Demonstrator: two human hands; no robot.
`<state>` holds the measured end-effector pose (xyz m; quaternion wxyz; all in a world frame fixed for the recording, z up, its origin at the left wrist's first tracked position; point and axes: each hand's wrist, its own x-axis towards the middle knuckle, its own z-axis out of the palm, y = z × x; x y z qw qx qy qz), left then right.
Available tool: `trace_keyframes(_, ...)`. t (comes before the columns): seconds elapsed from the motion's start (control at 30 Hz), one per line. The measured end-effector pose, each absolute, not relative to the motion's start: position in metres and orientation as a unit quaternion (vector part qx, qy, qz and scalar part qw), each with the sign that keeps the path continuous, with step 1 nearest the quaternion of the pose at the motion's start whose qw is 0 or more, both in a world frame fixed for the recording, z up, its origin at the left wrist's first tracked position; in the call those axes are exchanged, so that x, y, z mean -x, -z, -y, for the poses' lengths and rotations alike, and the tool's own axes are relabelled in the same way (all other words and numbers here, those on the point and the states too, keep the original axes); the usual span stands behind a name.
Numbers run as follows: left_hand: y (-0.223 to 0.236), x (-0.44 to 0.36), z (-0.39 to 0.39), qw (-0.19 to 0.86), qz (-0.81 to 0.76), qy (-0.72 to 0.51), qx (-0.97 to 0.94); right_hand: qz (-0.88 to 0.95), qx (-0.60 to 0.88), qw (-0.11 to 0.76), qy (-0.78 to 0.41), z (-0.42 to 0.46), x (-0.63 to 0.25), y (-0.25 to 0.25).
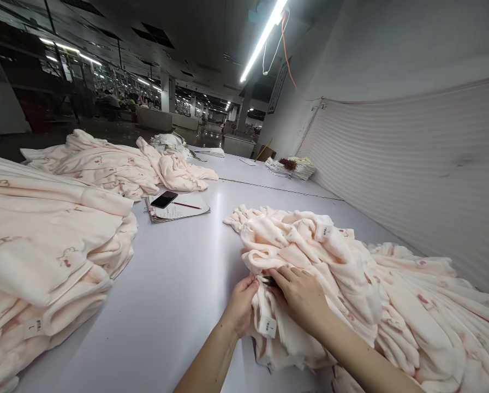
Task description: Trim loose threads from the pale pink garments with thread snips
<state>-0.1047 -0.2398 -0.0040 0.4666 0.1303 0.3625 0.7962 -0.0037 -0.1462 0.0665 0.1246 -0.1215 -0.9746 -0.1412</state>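
On the table (179, 273), pink cloth (285, 234) heaps under your right hand (304, 297) and spreads away to its right. Your left hand (240, 305) pinches its left edge, thumb against fingertip; your right fingers curl around dark snips (268, 281), blades toward that pinch, near a label (268, 326).

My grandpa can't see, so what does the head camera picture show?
The left hand pinches pale pink cloth while the right hand holds a small dark tool over a pale table. Beyond, a phone lies on papers near other pink heaps.
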Motion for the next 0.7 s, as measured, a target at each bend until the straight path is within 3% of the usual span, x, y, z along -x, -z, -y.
trace_keyframes(0.33,-0.005,0.106,0.240,0.484,-0.368,-0.787,-0.106,0.945,0.127,0.140,0.266,0.156,0.005,-0.064)
trace_keyframes(0.43,-0.004,0.106,0.242,0.488,-0.369,-0.784,-0.107,0.949,0.163,0.153,0.222,0.154,0.003,-0.067)
trace_keyframes(0.6,-0.001,0.110,0.240,0.506,-0.352,-0.780,-0.110,0.958,0.222,0.177,0.045,0.154,-0.002,-0.065)
trace_keyframes(0.7,0.001,0.115,0.239,0.523,-0.315,-0.785,-0.103,0.954,0.237,0.183,0.028,0.154,0.000,-0.055)
